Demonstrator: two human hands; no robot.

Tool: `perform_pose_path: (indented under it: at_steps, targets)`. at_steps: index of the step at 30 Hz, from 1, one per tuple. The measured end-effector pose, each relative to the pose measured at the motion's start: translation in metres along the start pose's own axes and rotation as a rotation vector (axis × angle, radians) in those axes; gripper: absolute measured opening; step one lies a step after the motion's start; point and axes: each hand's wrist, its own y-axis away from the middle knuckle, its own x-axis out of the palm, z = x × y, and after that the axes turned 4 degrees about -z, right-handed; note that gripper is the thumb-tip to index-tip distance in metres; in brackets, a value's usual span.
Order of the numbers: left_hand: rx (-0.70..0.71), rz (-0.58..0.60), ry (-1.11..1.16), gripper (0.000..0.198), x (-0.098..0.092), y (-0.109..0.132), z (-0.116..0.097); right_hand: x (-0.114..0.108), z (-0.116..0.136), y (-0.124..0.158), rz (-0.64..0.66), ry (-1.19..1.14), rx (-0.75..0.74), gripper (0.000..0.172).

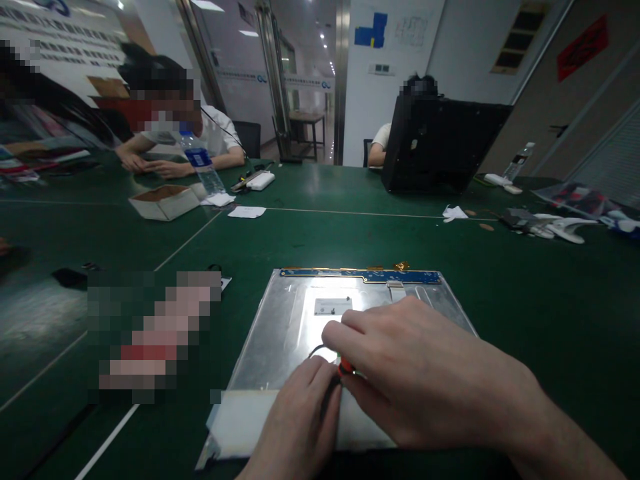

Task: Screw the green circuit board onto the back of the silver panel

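In the head view, a flat metal-backed display panel (270,333) lies on the green table, with a narrow blue circuit board (325,274) along its far edge. My right hand (400,367) is closed over the panel, pinching a small tool with an orange-and-black handle (345,367); its tip is hidden. Close beside it, my left hand (303,417) is closed with fingertips near the tool's lower end. What those fingers hold is hidden. A thin dark wire (315,349) curves out just above them. White film (240,420) covers the panel's near left corner.
A blurred-out pinkish item (165,327) lies left of the panel. Farther back are an open box (165,202), a water bottle (203,160), a paper slip (247,212) and a large black monitor (440,147). White-handled tools (555,227) lie at right. People sit across the table.
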Motion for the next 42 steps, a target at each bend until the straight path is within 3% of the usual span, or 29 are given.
perform_pose_path:
  at_steps: [7, 14, 42]
  targets:
    - [0.019, -0.017, -0.022, 0.016, 0.0027, 0.0018, 0.0028, 0.0027, -0.0008, 0.0, -0.007, 0.029, 0.022, 0.004]
    - [0.032, -0.018, -0.025, 0.019, 0.0008, -0.0015, 0.0008, -0.0002, 0.0024, -0.0011, 0.01, 0.001, -0.005, 0.011]
    - [0.04, -0.019, -0.037, 0.02, 0.0002, -0.0011, -0.0002, 0.0029, 0.0013, 0.0002, -0.011, 0.057, 0.038, 0.007]
